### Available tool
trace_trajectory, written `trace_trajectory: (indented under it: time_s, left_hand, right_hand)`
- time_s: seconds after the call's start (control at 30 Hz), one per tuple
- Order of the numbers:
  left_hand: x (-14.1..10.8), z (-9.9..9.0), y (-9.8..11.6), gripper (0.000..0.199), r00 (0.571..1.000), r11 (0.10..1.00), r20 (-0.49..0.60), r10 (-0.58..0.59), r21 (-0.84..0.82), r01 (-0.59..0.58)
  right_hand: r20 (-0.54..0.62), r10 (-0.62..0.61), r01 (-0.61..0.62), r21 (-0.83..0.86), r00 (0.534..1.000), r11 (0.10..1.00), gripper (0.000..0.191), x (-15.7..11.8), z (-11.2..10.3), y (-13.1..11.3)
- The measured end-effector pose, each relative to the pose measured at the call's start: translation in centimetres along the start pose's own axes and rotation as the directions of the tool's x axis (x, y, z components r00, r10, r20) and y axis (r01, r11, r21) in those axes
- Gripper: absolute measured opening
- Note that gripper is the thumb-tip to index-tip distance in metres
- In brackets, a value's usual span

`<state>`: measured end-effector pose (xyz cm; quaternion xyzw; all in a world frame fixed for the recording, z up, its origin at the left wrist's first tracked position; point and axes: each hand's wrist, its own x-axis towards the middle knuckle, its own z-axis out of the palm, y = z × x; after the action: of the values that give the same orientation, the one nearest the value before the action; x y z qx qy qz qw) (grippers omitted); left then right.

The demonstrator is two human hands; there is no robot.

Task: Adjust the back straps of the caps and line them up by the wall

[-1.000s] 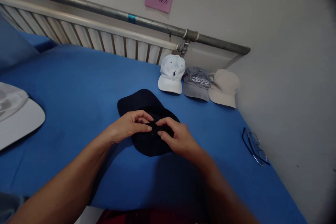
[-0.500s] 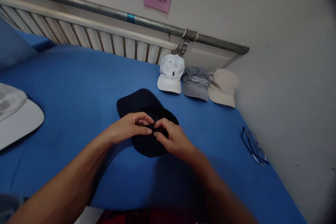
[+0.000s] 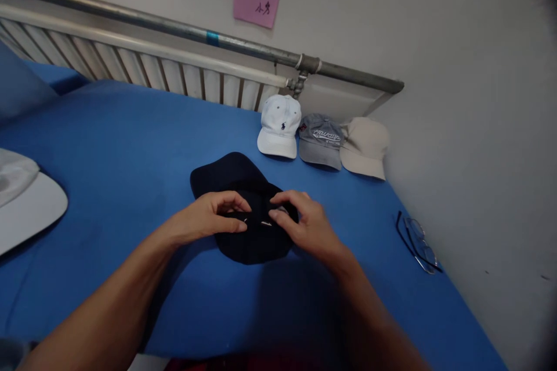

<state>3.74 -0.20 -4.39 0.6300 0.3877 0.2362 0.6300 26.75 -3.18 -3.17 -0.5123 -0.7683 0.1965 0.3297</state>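
A dark navy baseball cap (image 3: 252, 248) lies on the blue surface (image 3: 143, 139), its brim pointing to the upper left and its inside partly showing. My left hand (image 3: 213, 215) is closed in a pinch on the cap's near edge, thumb outside and fingers inside the opening. On the right part of that edge, my right hand (image 3: 310, 225) also pinches the cap between thumb and fingers. Two small shiny bits show on the edge between my hands. What exactly lies under the right fingertips is hard to make out.
Behind stand a white cap (image 3: 277, 124), a grey cap (image 3: 321, 142) with lettering, and a beige cap (image 3: 364, 148). Glasses (image 3: 419, 246) lie at the right edge by the wall. A larger white cap (image 3: 32, 211) is at far left. A radiator (image 3: 169, 72) runs along the back.
My hands have moved apart along the cap's edge, the right one going rightward. The cap's edge is spread wider and shiny bits now show. The view has shifted slightly.
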Motion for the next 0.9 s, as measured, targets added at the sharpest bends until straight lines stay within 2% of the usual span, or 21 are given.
trace_trajectory:
  time_s: [0.1,0.2,0.37,0.43,0.5,0.63,0.77,0.9]
  left_hand:
    - [0.03,-0.02,-0.05,0.03,0.998,0.992,0.033,0.045,0.119,-0.049]
    - [0.03,-0.08,0.03,0.029,0.997,0.979,0.019,0.069,0.191,-0.072]
    - [-0.01,-0.34,0.22,0.023,0.977,0.919,0.086,0.193,0.333,-0.211]
    - [-0.09,-0.41,0.26,0.023,0.971,0.911,0.123,0.204,0.34,-0.234]
    - [-0.24,-0.41,0.32,0.022,0.974,0.928,0.147,0.17,0.308,-0.208]
    - [-0.57,-0.42,0.55,0.024,0.987,0.976,0.153,0.044,0.203,-0.075]
    - [-0.74,-0.5,0.82,0.023,0.983,0.981,0.179,0.036,0.18,-0.068]
    - [-0.66,-0.18,0.85,0.028,0.981,0.98,0.194,0.004,0.195,-0.042]
  right_hand:
    - [0.149,-0.078,0.075,0.027,0.986,0.997,0.011,-0.16,-0.45,-0.21]
    - [0.254,-0.097,0.096,0.017,0.962,0.995,0.015,-0.28,-0.51,-0.67]
    - [0.249,-0.079,0.074,0.032,0.965,0.997,0.013,-0.31,-0.33,-0.6]
    - [0.236,-0.064,0.051,0.065,0.97,0.997,0.012,-0.37,-0.41,-0.48]
    - [0.221,-0.051,0.03,0.099,0.974,0.995,0.012,-0.45,-0.59,-0.5]
    - [0.215,-0.021,-0.02,0.183,0.976,0.983,0.013,-0.51,-1.0,-0.78]
    - [0.224,0.011,-0.06,0.215,0.975,0.975,0.014,-0.51,-1.0,-0.81]
    - [0.216,-0.014,-0.031,0.203,0.976,0.979,0.014,-0.58,-0.59,-0.71]
